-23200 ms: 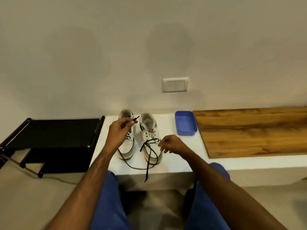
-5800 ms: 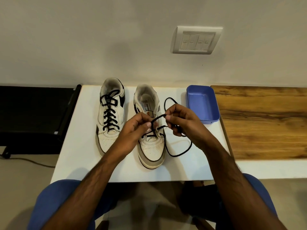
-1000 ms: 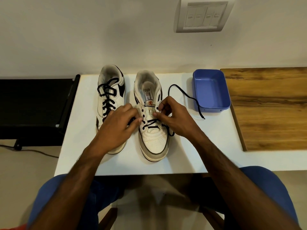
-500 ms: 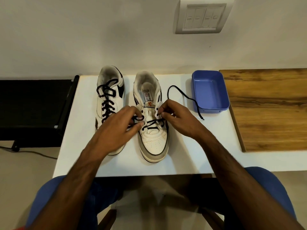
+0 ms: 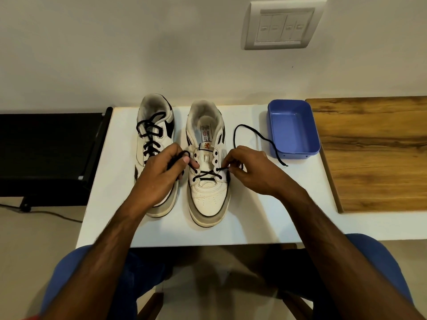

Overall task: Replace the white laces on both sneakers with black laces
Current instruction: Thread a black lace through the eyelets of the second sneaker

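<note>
Hands (image 5: 159, 179) (image 5: 251, 172) grip black lace (image 5: 251, 132) over white table (image 5: 265, 215) (wall switch plate (image 5: 283, 25) above).

The left hand (image 5: 161, 174) covers the lower laces and toe side of the left sneaker (image 5: 154, 144). Inside the right hand (image 5: 249, 169), the black lace (image 5: 254, 135) vanishes behind curled fingers. The switch plate (image 5: 284, 24) is cut off at the top edge.
</note>
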`<state>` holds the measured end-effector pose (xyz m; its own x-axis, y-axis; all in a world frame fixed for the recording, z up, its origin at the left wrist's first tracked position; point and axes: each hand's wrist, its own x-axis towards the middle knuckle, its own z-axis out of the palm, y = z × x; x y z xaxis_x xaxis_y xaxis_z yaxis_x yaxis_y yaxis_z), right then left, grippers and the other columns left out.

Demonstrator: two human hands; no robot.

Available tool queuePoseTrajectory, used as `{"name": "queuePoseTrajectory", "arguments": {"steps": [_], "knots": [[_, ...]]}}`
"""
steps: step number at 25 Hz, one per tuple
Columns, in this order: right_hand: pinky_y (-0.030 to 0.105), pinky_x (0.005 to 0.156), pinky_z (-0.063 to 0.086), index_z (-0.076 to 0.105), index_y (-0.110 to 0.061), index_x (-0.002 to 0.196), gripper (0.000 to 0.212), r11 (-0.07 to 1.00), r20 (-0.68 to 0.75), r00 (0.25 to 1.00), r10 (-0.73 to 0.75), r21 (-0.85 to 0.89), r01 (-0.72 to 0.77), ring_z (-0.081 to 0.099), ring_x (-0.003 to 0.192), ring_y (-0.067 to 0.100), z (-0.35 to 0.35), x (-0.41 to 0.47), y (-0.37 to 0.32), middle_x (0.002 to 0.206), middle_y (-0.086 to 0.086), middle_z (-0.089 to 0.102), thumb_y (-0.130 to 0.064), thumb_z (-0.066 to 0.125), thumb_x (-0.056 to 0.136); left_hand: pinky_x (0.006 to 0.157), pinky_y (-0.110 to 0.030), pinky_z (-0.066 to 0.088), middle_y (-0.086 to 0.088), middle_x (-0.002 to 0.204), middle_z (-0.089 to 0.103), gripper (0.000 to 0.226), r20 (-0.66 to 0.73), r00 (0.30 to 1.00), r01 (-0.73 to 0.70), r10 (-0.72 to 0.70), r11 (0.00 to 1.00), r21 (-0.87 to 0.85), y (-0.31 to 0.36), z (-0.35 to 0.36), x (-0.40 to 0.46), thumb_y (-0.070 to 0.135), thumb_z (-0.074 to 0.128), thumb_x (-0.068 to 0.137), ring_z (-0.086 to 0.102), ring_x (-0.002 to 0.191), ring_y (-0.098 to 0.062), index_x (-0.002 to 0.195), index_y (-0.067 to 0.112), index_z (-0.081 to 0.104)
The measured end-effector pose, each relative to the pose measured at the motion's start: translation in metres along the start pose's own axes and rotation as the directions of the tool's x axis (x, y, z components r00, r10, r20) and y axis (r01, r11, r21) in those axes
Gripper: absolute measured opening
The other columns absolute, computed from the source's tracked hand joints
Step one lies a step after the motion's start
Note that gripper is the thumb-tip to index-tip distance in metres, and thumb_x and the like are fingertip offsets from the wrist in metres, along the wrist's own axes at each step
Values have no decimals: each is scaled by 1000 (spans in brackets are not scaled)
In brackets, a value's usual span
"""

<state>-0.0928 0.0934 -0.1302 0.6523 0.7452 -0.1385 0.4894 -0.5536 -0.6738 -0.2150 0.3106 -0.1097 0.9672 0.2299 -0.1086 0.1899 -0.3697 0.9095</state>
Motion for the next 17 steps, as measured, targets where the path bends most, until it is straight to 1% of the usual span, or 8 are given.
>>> {"name": "queuePoseTrajectory", "arguments": {"steps": [2, 4, 6, 8, 10, 12, 14, 17], "knots": [[43, 97, 45, 65, -26, 104, 18, 1000, 52, 999, -14, -8, 14, 56, 95, 8, -4, -1, -1, 104, -7, 59, -13, 54, 99, 64, -27, 47, 4, 97, 78, 18, -7, 1000, -5, 5, 1000, -1, 1, -2, -1, 11, 51, 104, 57, 65, -19, 86, 8, 52], [45, 97, 45, 61, -29, 98, 17, 1000, 115, 993, -15, 17, 13, 56, 96, 11, -8, -3, -4, 103, -7, 58, -14, 52, 98, 62, -27, 47, 2, 97, 78, 21, 39, 999, -2, 3, 999, -44, 2, -3, -1, 8, 51, 104, 57, 64, -20, 83, 12, 53], [48, 98, 45, 61, -29, 93, 14, 1000, 158, 987, 10, 23, -14, 57, 95, 14, -10, -5, -5, 100, -8, 57, -17, 55, 96, 62, -23, 43, 7, 92, 74, 18, 137, 988, -81, 72, 995, 64, 0, -4, -3, 21, 56, 102, 55, 65, -9, 83, 18, 55], [51, 95, 47, 61, -29, 92, 8, 999, 120, 992, 25, -29, -22, 57, 90, 11, -11, -7, -1, 96, -9, 57, -21, 58, 94, 68, -14, 40, 13, 94, 60, 25, 184, 967, -226, 175, 924, 308, -4, -8, -5, 47, 62, 95, 56, 80, -3, 92, 22, 59], [50, 90, 51, 62, -30, 96, 4, 1000, 18, 1000, 14, -19, -13, 59, 87, 9, -14, -8, 1, 96, -11, 59, -28, 60, 94, 79, -8, 38, 12, 105, 50, 32, 125, 966, -257, 226, 890, 377, -4, -19, -8, 52, 61, 94, 54, 102, -2, 108, 23, 62], [42, 84, 54, 64, -28, 100, 5, 998, -108, 994, -9, 58, 16, 62, 87, 9, -16, -10, -5, 97, -11, 63, -27, 61, 96, 86, -13, 40, 4, 108, 49, 26, 16, 965, -256, 263, 924, 284, 0, -29, -11, 28, 52, 99, 54, 107, -12, 118, 18, 65], [32, 80, 54, 67, -23, 100, 7, 986, -205, 978, -32, 155, 65, 63, 88, 9, -14, -12, -19, 97, -10, 67, -19, 62, 97, 89, -19, 42, -2, 105, 52, 43, -72, 967, -231, 244, 960, 156, 2, -32, -12, 3, 42, 88, 55, 104, -18, 120, 15, 69], [21, 76, 53, 70, -20, 100, 14, 939, -207, 978, -18, 332, 88, 66, 88, 9, -5, -14, -43, 95, -13, 70, -10, 61, 97, 88, -18, 43, -4, 103, 59, 51, -53, 984, -171, 168, 983, -59, 5, -28, -11, -3, 43, 83, 59, 104, -12, 122, 17, 69]]}}
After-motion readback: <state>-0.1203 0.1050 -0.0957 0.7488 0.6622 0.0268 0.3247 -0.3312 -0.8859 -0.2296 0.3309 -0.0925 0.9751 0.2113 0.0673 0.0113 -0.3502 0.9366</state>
